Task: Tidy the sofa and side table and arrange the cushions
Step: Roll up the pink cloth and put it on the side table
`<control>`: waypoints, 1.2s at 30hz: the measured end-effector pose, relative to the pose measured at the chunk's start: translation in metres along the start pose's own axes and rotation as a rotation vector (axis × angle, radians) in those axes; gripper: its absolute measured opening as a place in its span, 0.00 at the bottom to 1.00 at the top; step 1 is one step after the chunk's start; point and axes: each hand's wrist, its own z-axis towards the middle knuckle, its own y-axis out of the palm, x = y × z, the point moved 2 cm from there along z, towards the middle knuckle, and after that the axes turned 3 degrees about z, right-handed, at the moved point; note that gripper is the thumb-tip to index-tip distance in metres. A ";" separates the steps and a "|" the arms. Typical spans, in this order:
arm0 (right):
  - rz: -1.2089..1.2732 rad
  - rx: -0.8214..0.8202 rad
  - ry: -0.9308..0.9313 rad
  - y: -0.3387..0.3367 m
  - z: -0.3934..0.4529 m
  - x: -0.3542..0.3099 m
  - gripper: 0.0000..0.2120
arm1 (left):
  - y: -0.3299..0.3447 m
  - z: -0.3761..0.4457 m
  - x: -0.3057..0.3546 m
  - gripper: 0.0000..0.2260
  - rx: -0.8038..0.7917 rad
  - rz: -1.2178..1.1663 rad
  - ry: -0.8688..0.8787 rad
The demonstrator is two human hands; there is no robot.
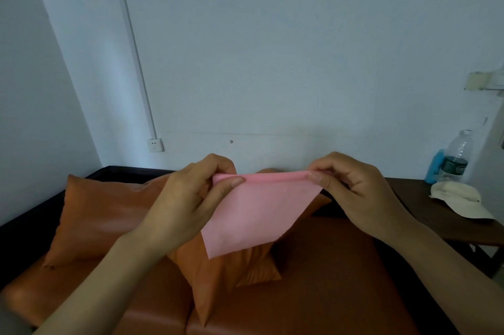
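Note:
A pink cloth (256,214) hangs folded in the air above the orange sofa (313,293). My left hand (188,198) pinches its upper left corner and my right hand (351,184) pinches its upper right corner, so the top edge is stretched between them. Behind the cloth, one orange cushion (103,214) leans against the dark backrest at the left. A second orange cushion (231,274) stands at the sofa's middle, partly hidden by the cloth and my left forearm. The dark wooden side table (425,214) stands to the right of the sofa.
On the side table lie a cream cap (461,202), a clear water bottle (456,157) and a blue object (435,166) against the wall. A wall socket (156,145) sits above the sofa's left end.

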 end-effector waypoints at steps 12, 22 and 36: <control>0.089 -0.095 0.026 0.005 -0.002 -0.007 0.09 | -0.004 0.000 0.006 0.09 0.096 -0.002 -0.028; 0.018 -0.060 -0.025 0.002 0.003 -0.004 0.07 | -0.015 0.000 0.013 0.12 -0.009 -0.024 0.016; 0.051 -0.108 -0.022 -0.004 0.001 -0.011 0.08 | -0.014 0.003 0.011 0.13 0.055 -0.041 -0.048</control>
